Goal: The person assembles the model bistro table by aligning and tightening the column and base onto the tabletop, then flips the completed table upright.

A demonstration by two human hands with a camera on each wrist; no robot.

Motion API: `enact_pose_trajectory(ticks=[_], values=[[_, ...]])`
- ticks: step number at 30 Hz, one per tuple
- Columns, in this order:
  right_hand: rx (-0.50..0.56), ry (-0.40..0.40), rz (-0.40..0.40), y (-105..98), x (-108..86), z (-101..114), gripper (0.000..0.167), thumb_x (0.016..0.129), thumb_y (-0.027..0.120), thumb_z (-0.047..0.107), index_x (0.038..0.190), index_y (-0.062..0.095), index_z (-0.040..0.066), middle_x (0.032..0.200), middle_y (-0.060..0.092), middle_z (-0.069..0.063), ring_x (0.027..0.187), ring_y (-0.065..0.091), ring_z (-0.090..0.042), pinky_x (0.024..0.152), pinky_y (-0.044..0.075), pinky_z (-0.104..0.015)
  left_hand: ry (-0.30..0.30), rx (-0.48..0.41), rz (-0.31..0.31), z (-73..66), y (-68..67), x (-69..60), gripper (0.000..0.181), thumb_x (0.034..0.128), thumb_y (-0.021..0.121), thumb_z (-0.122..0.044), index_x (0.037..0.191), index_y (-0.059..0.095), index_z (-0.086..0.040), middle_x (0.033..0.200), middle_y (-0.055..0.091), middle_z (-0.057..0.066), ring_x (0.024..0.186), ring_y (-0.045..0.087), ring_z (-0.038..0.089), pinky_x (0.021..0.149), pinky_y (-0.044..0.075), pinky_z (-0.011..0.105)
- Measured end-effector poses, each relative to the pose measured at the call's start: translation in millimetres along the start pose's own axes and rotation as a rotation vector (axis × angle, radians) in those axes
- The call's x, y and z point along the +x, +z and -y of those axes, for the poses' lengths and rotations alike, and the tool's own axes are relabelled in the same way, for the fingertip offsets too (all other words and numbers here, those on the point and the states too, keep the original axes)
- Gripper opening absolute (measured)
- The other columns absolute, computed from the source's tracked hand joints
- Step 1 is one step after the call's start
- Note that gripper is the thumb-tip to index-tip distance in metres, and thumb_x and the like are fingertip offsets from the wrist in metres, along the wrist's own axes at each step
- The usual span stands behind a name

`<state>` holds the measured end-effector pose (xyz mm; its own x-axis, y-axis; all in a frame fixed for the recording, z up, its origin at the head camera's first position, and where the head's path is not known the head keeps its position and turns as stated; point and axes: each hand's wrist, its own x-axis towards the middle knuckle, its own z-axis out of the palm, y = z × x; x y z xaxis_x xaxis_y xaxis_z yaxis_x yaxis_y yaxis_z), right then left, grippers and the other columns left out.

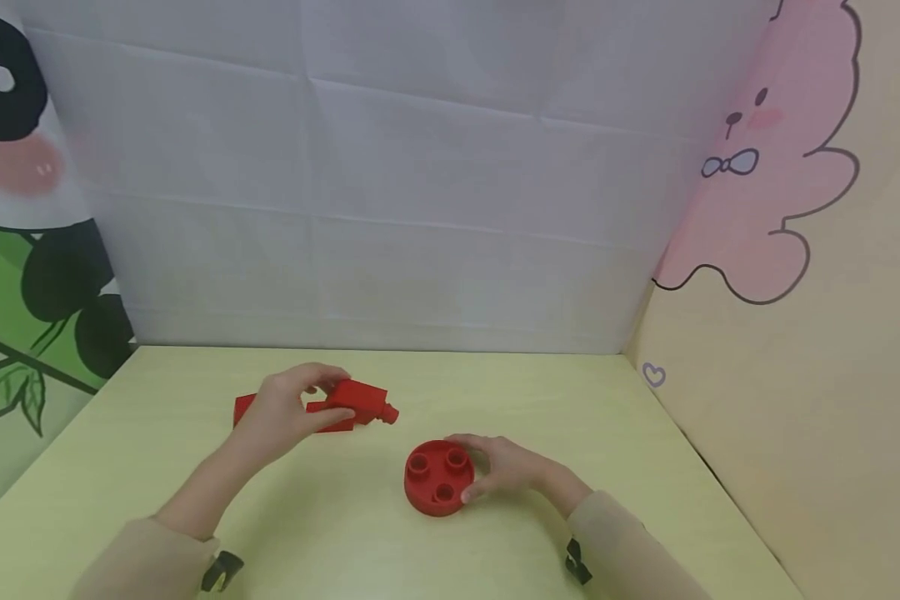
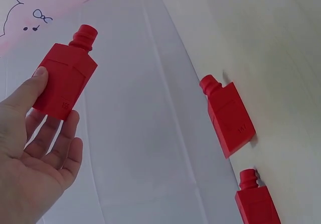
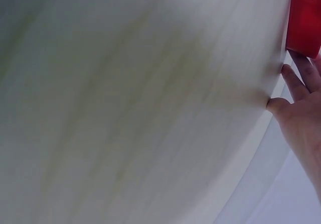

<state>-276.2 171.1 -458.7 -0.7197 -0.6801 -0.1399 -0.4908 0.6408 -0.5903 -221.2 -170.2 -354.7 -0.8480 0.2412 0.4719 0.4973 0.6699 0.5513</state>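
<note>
A small red bottle (image 1: 360, 400) with a ribbed neck is in my left hand (image 1: 281, 412), pinched between thumb and fingers above the table. Its neck points right in the head view; in the left wrist view the bottle (image 2: 65, 78) shows its flat front. Just behind lies a second red bottle (image 2: 231, 118), partly covered by the left hand in the head view. A third red bottle (image 2: 258, 204) is farther left. My right hand (image 1: 510, 465) holds a round red base (image 1: 433, 493) with three round sockets on top, thumb and forefinger around its right side.
The pale yellow table (image 1: 330, 542) ends at a creased white sheet (image 1: 420, 167) at the back. A cream wall (image 1: 817, 400) with a pink cartoon bear stands at the right, and a panda picture (image 1: 30, 175) at the left.
</note>
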Motion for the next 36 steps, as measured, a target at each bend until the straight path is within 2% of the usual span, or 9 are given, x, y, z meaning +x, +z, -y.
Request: enact_pose_trajectory(ticks=[5, 10, 14, 18, 26, 36], values=[[-0.002, -0.009, 0.004, -0.3, 0.4, 0.4, 0.084, 0.074, 0.077, 0.046, 0.145, 0.035, 0.030, 0.141, 0.046, 0.009, 0.134, 0.038, -0.020, 0.103, 0.040, -0.046, 0.058, -0.023, 0.022, -4.7, 15.0, 6.0, 0.045, 0.0733, 0.081, -0.017, 0.115, 0.066, -0.013, 0.100, 0.066, -0.004, 0.087, 0.060, 0.011, 0.078, 0.053, 0.039], [-0.009, -0.022, 0.004, -0.6, 0.3, -0.5, 0.083, 0.075, 0.077, 0.045, 0.145, 0.035, 0.029, 0.140, 0.046, 0.008, 0.133, 0.038, -0.020, 0.102, 0.040, -0.045, 0.144, -0.065, 0.039, -5.9, 32.8, 8.5, 0.044, 0.0732, 0.081, -0.018, 0.115, 0.066, -0.018, 0.103, 0.064, -0.007, 0.088, 0.059, 0.009, 0.073, 0.054, 0.029], [-0.009, -0.023, 0.005, -1.0, 0.0, 0.2, 0.084, 0.075, 0.077, 0.045, 0.145, 0.035, 0.029, 0.141, 0.046, 0.007, 0.134, 0.038, -0.020, 0.103, 0.039, -0.045, 0.181, -0.101, 0.076, -5.2, 48.6, 8.9, 0.043, 0.0748, 0.080, -0.018, 0.116, 0.066, -0.019, 0.104, 0.062, -0.008, 0.092, 0.058, 0.008, 0.072, 0.053, 0.024], [0.000, -0.011, 0.008, -0.4, 0.1, 0.0, 0.083, 0.075, 0.077, 0.045, 0.144, 0.035, 0.031, 0.141, 0.046, 0.008, 0.133, 0.039, -0.019, 0.103, 0.038, -0.047, 0.182, -0.099, 0.119, -5.1, 61.6, 9.3, 0.043, 0.0759, 0.079, -0.018, 0.116, 0.066, -0.020, 0.106, 0.059, -0.008, 0.097, 0.056, 0.009, 0.074, 0.053, 0.025], [0.010, -0.006, 0.011, -0.2, 0.7, -0.3, 0.082, 0.075, 0.076, 0.046, 0.144, 0.035, 0.032, 0.141, 0.046, 0.008, 0.132, 0.039, -0.019, 0.104, 0.038, -0.049, 0.147, -0.120, 0.229, -4.7, 81.9, 9.1, 0.041, 0.0784, 0.077, -0.017, 0.117, 0.066, -0.020, 0.104, 0.054, -0.007, 0.099, 0.051, 0.011, 0.075, 0.051, 0.023], [0.003, -0.012, 0.012, 0.2, 1.3, -1.4, 0.083, 0.075, 0.075, 0.048, 0.145, 0.033, 0.032, 0.141, 0.046, 0.008, 0.133, 0.039, -0.019, 0.105, 0.034, -0.052, 0.152, -0.129, 0.282, 0.8, 97.0, 8.1, 0.042, 0.0774, 0.078, -0.019, 0.117, 0.066, -0.022, 0.103, 0.053, -0.009, 0.099, 0.049, 0.011, 0.078, 0.053, 0.031]])
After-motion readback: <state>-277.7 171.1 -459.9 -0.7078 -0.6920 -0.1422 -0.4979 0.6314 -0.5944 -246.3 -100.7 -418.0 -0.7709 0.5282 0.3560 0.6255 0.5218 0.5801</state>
